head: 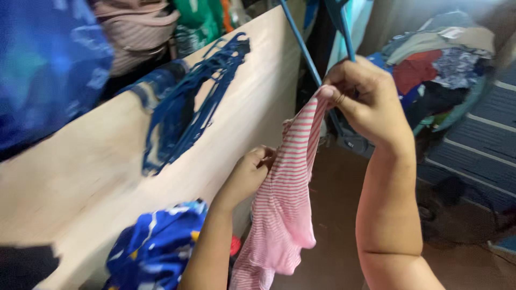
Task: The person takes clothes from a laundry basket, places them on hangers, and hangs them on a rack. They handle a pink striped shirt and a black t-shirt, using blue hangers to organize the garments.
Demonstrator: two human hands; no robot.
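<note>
a: what is the biggest thing here?

b: the pale wooden table [91,161], it runs from low left up to the top middle. on it lies a bunch of dark blue hangers [188,107], and at its near end a blue patterned cloth [156,244]. far right there is a pile of mixed clothes [435,64] in a basket.

a: and the garment?

b: the pink striped garment [285,204] hangs in the air between the two hands, just beside the table edge, its lower part loose and folded on itself.

a: how do the hands hold it?

b: the right hand [371,102] is high. its grip is closed, it pinches the top edge of the garment and also seems to touch a blue hanger rod [301,45] behind it. the left hand [247,174] is lower, its grip closed around the side edge of the same garment.

a: how to do this step well, you think?

b: i judge it is best to keep the top pinch firm, pull the lower edge gently to open the cloth flat, and not let the loose part twist.
</note>
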